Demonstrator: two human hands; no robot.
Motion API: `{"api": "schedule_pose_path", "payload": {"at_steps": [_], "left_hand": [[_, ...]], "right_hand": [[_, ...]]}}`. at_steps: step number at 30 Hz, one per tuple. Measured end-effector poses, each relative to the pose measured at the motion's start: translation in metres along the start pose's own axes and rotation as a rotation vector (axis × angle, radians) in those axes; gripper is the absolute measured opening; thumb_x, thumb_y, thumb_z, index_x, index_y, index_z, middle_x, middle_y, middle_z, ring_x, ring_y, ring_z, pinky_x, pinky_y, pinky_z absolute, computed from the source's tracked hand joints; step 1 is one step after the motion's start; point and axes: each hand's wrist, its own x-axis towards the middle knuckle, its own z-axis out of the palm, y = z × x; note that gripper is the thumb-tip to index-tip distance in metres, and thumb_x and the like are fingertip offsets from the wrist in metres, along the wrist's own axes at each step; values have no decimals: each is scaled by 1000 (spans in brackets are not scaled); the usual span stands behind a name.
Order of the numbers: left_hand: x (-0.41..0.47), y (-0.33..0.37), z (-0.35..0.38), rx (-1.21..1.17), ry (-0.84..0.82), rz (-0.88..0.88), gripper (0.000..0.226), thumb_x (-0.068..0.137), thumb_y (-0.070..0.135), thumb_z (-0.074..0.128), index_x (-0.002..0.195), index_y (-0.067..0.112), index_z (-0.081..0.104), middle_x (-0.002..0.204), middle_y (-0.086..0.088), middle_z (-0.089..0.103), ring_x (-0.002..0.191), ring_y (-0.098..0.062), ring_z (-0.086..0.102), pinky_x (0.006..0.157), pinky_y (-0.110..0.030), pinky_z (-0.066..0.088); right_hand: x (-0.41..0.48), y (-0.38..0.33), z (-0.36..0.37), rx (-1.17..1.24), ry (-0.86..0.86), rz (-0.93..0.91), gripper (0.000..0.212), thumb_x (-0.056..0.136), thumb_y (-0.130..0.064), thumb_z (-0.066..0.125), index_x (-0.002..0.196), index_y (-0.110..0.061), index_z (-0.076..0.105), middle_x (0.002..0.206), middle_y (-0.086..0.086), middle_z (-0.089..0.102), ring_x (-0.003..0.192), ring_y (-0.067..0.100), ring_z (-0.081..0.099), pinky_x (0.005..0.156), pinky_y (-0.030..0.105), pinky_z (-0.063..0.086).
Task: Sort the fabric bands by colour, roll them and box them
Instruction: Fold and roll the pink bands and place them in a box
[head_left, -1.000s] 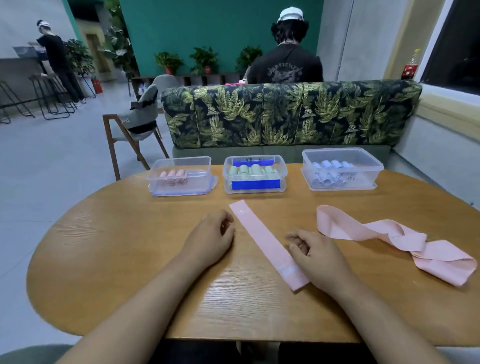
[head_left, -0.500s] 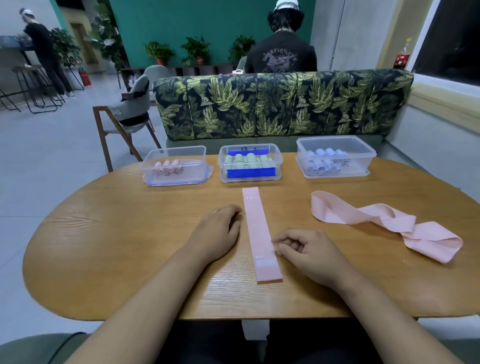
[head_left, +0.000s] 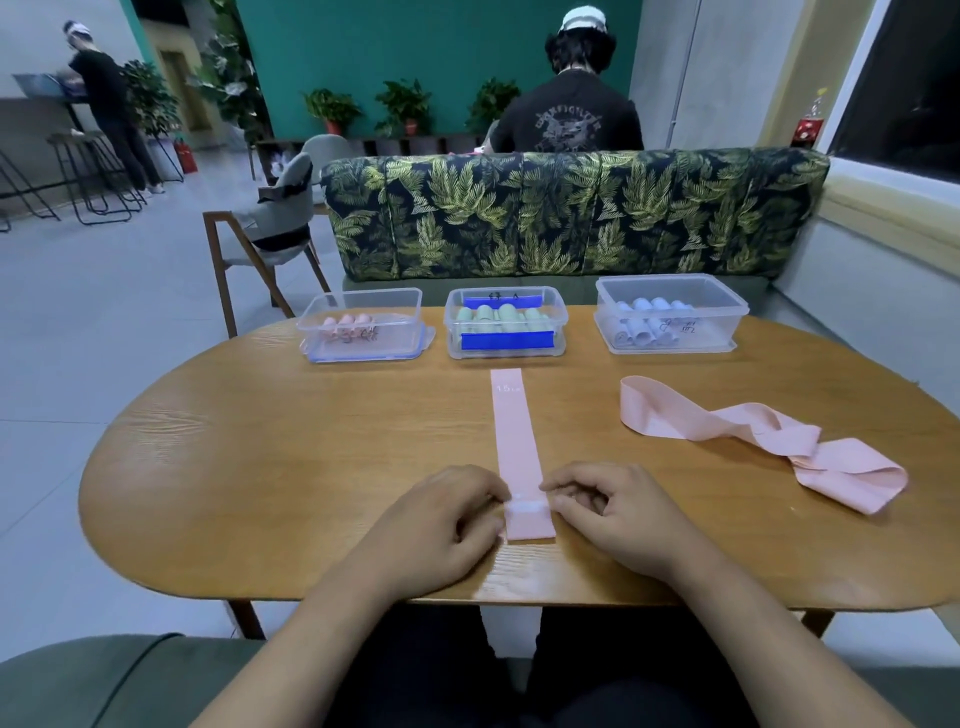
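Straightening from its slant, the pink band (head_left: 511, 431) is lying lengthwise on the tabletop (head_left: 260, 467); left hand (head_left: 441, 525) and right hand (head_left: 618, 519) are pinching its near end, each grip grasping it, likely starting the roll.

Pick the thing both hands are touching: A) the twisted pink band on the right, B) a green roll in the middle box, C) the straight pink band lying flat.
C: the left hand and right hand pinch the near end of the straight pink band, while the twisted pink band and the green rolls lie apart from them.
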Motion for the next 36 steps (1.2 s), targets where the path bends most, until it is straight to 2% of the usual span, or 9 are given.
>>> {"api": "schedule_pose_path", "payload": {"at_steps": [2,4,7,9,11,18,22,29,36], "left_hand": [[1,3,-1,8,-45,58,31,97,45,68,124,32,62,123,21,62,116,-1,56,104,-27,44],[4,6,1,26,-52,95,30,96,52,69,119,34,62,120,20,63,115,-4,58,104,-32,45],[5,10,5,24,-40,124,21,99,49,68,111,33,64,113,19,65,110,-5,59,100,-34,47],[4,9,6,27,-33,136,13,102,44,65,108,32,65,111,17,65,108,-7,60,98,-36,49],[2,7,6,12,-30,121,10,104,41,63,107,31,65,110,17,66,108,-7,61,96,-35,49],[2,7,6,35,-8,107,18,104,46,63,116,32,65,112,20,65,108,-3,58,96,-30,48],[1,7,5,34,-2,89,17,106,37,60,122,31,63,116,19,65,112,-6,59,98,-31,48],[3,6,6,84,-25,142,14,111,37,51,118,32,63,115,19,62,109,-10,58,98,-36,48],[3,5,7,69,-21,152,12,108,38,59,114,32,67,115,20,63,113,-8,57,98,-35,47]], "right_hand": [[-2,0,-1,-7,-4,-44,26,91,-6,73,102,-28,82,88,-14,68,73,7,60,69,11,41],[-3,1,-2,-43,-47,-129,28,89,-6,75,105,-28,81,100,-17,69,91,9,66,80,12,44],[-3,2,1,-122,-104,-274,16,90,-21,81,104,-28,78,107,-18,69,106,10,65,95,26,48],[-2,5,4,-168,-96,-315,12,91,-25,80,102,-29,78,105,-20,69,105,7,64,95,28,49],[-2,9,6,-203,-97,-322,12,91,-25,78,101,-31,79,104,-21,70,102,4,62,92,25,48],[-3,10,4,-207,-104,-298,19,95,-29,74,114,-33,76,104,-23,72,104,4,64,91,30,52],[-3,11,2,-204,-102,-268,14,92,-24,74,104,-31,70,101,-22,67,101,7,63,89,36,53],[-1,13,4,-239,-110,-307,6,98,-25,71,100,-31,71,99,-22,67,101,5,61,88,32,51],[-1,12,5,-228,-89,-346,7,94,-21,75,95,-28,74,98,-19,68,99,6,61,89,32,51]]}}
